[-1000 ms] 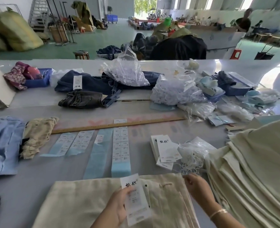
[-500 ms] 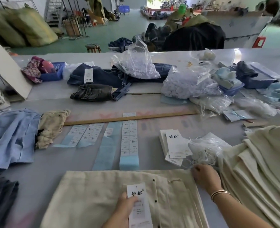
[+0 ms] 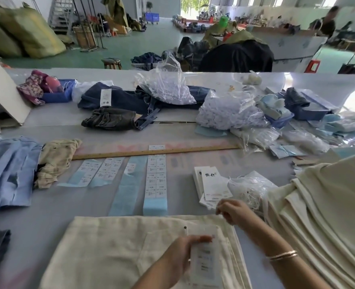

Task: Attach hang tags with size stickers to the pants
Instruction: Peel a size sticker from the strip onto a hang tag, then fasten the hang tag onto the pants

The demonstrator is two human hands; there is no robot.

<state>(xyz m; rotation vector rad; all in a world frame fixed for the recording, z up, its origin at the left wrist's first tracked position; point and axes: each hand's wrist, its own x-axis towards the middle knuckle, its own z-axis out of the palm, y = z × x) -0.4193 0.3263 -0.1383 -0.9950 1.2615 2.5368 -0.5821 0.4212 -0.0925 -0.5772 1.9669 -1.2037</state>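
Cream pants (image 3: 109, 251) lie flat at the counter's (image 3: 47, 222) near edge. The left hand (image 3: 180, 255) grips a white, motion-blurred hang tag (image 3: 205, 261) over them. The right hand (image 3: 235, 211) hovers with fingers curled at the waistband; whether it pinches anything is unclear.

1. The cream pants (image 3: 109, 247) are matt woven cloth, smooth and flat
2. The hang tag (image 3: 205, 261) in the left hand (image 3: 180, 257) is white card or paper, blurred, with a faint sheen
3. The stack of cream pants (image 3: 322, 209) at the right is the same matt cloth, in soft folds
4. The sticker sheets (image 3: 156, 176) are white paper labels on pale blue backing
5. The ruler (image 3: 151, 152) looks like bare matt wood
6. The bags (image 3: 168, 86) are clear, crinkled, glossy plastic
7. The jeans (image 3: 112, 119) are dark, rough denim
8. The bracelet (image 3: 283, 255) on the right wrist is shiny metal
9. The table (image 3: 26, 226) is smooth, matt grey
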